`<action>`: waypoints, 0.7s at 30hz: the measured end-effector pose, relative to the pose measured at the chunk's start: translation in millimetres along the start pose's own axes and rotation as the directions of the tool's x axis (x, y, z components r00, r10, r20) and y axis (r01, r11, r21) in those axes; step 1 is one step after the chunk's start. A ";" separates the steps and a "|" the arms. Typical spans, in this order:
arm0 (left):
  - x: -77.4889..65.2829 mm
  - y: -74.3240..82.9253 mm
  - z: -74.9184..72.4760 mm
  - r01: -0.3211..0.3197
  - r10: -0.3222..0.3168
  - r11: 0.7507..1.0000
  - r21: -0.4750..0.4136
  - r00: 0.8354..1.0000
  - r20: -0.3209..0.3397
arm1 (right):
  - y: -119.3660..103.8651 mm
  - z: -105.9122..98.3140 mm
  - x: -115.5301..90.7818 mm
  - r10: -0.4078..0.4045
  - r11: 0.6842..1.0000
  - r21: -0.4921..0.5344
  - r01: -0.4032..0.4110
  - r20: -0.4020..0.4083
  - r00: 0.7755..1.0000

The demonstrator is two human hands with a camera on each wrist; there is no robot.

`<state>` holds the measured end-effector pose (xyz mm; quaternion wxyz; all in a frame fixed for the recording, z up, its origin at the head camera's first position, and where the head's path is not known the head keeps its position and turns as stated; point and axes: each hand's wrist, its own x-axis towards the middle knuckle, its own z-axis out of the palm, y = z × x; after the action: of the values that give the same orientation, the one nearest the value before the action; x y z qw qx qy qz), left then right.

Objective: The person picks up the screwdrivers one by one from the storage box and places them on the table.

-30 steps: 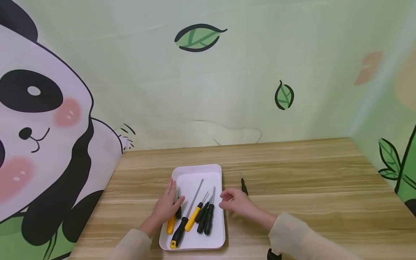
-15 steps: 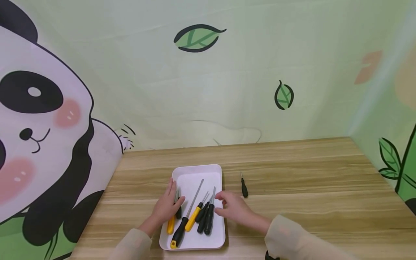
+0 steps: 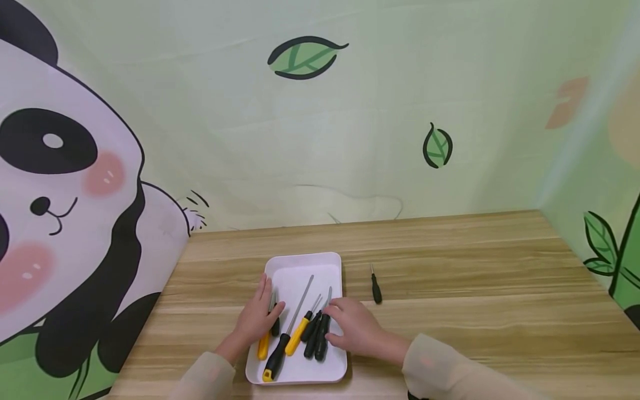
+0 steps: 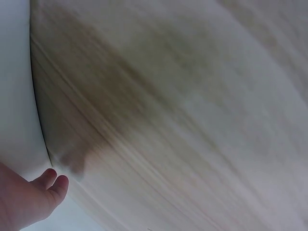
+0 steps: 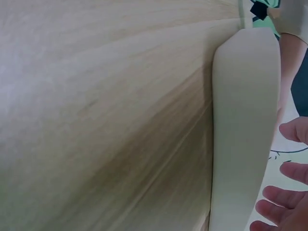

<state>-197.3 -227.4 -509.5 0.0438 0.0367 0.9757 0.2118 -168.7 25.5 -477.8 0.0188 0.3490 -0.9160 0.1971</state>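
Note:
A white tray (image 3: 296,268) holds several screwdrivers. Among them are a long one with a black handle (image 3: 276,356), a yellow-handled one (image 3: 298,336) and a few with black handles lying close together. My left hand (image 3: 254,318) rests on the tray's left rim with fingers extended, partly covering another yellow handle (image 3: 263,348). Over the right rim reaches my right hand (image 3: 356,326), its fingertips right beside the rightmost black-handled screwdriver (image 3: 322,340). In the right wrist view, that hand's fingers (image 5: 283,196) are spread above the tray wall (image 5: 243,125).
A small black screwdriver (image 3: 376,288) lies on the wooden table (image 3: 465,278) to the right of the tray. Behind the table hangs a pale green backdrop (image 3: 350,139) with a printed panda and leaves.
My right hand has moved left from beside the tray to over its right rim, reaching the black-handled screwdrivers. The small screwdriver on the table is now fully uncovered. The left hand stays put.

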 end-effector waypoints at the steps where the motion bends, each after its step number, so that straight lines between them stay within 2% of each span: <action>1: 0.0 0.1 0.0 0.001 -0.001 1.000 0.000 1.000 0.000 | -0.1 0.9 0.0 -0.007 1.000 -0.012 0.007 0.010 1.000; 21: -0.6 1.2 0.3 0.005 -0.005 1.000 -0.015 1.000 0.000 | -5.6 16.7 1.6 -0.040 0.979 -0.187 0.078 0.198 0.979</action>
<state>-196.6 -226.2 -509.2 0.0448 0.0338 0.9741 0.2190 -164.6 14.4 -490.9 -0.0305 0.3900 -0.9175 0.0716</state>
